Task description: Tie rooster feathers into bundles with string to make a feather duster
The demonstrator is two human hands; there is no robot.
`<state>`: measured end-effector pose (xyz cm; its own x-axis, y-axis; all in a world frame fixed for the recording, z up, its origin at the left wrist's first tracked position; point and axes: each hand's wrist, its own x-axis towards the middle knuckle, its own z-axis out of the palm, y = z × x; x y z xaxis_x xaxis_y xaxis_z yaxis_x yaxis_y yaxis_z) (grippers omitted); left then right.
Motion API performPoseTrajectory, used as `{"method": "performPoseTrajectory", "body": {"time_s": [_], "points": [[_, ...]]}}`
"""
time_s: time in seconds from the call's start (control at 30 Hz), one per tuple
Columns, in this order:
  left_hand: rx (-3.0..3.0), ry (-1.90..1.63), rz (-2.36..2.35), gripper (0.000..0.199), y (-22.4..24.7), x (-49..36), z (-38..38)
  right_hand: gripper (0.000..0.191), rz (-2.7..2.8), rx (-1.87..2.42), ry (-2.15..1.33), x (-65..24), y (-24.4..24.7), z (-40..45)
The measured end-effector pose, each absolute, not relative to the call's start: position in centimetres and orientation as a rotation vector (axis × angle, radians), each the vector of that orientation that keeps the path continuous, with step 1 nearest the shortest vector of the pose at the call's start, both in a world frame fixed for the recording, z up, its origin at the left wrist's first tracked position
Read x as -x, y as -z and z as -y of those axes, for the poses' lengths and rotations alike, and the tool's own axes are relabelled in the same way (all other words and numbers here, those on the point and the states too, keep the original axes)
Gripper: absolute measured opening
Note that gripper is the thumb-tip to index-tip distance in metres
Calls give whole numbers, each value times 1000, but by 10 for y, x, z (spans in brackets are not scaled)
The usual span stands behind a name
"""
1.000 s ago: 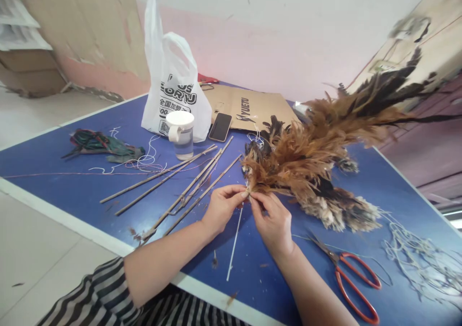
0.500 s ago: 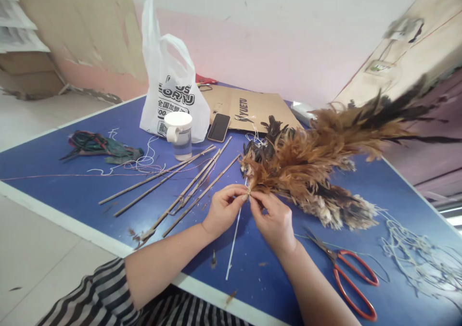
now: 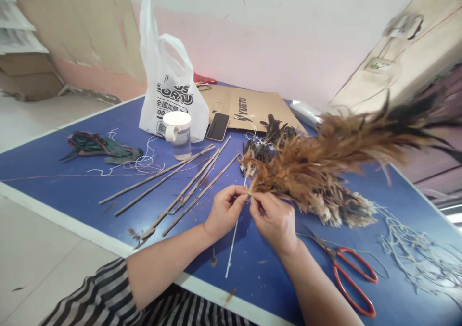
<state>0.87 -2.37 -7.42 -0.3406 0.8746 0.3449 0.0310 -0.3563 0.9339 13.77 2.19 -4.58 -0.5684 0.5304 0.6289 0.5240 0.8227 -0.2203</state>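
My left hand point(image 3: 225, 210) and my right hand point(image 3: 276, 220) meet fingertip to fingertip, both pinching the tied end of a long brown and black feather bundle point(image 3: 310, 167). The bundle stretches from my fingers to the upper right. What exactly lies between the fingertips is too small to make out. A thin white stick point(image 3: 232, 249) lies on the table beneath and between my hands. Red-handled scissors point(image 3: 337, 258) rest with blades parted beside my right forearm. Several thin brown sticks point(image 3: 195, 181) lie left of my left hand.
On the blue table point(image 3: 119, 239) stand a white plastic bag point(image 3: 173, 90) and a lidded cup point(image 3: 180, 141), near a phone point(image 3: 218, 127) and flat cardboard point(image 3: 252, 107). A dark green bundle point(image 3: 104, 148) with loose thread lies left. Tangled pale string point(image 3: 415, 254) spreads at right.
The far end of the feather bundle has swung a little and is blurred. Both hands keep their pinch in nearly the same place.
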Motion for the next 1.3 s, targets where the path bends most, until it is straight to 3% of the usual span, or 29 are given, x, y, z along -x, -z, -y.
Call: {"method": "performPoseTrajectory", "body": {"time_s": [0.23, 0.67, 1.03, 1.3], "points": [[-1029, -1756, -1162, 18, 77, -8, 20, 16, 2243, 601, -203, -137, 57, -30], [-1103, -1852, -1156, 15, 78, -8, 19, 12, 2213, 637, -18, -132, 59, -28], [-1080, -1838, -1179, 16, 77, -10, 20, 5, 2169, 764, -235, -130, 57, -24], [-1078, -1896, -1140, 13, 78, -11, 19, 5, 2157, 788, -70, -130, 57, -25]]}}
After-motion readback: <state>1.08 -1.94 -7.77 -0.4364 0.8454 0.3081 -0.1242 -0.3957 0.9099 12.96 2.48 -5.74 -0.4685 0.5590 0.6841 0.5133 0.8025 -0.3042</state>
